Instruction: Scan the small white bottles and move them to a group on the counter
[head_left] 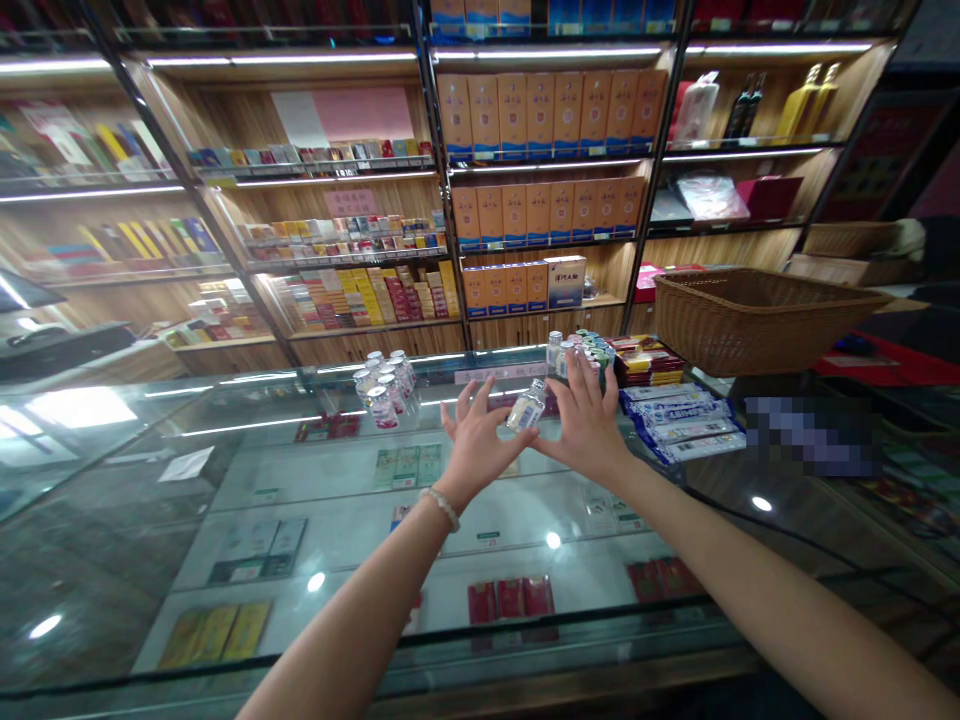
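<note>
A small clear bottle (526, 406) with a silvery cap and a label is tilted between my two hands, above the glass counter. My left hand (480, 445), with a beaded bracelet at the wrist, has its thumb and index finger closed on the bottle; the other fingers are spread. At the bottle's right side is my right hand (589, 425), its fingers apart and its thumb close to the left thumb. Whether its index finger touches the bottle, I cannot tell. Similar small bottles (384, 385) stand grouped to the left. More bottles (556, 350) are clustered behind my right hand.
Blue-and-white long packets (686, 420) and red-yellow packets (649, 360) lie right of my right hand. Behind them is a wicker basket (765, 315). The glass counter (315, 470) shows flat packs inside it. Shelves with orange boxes (525, 115) line the wall.
</note>
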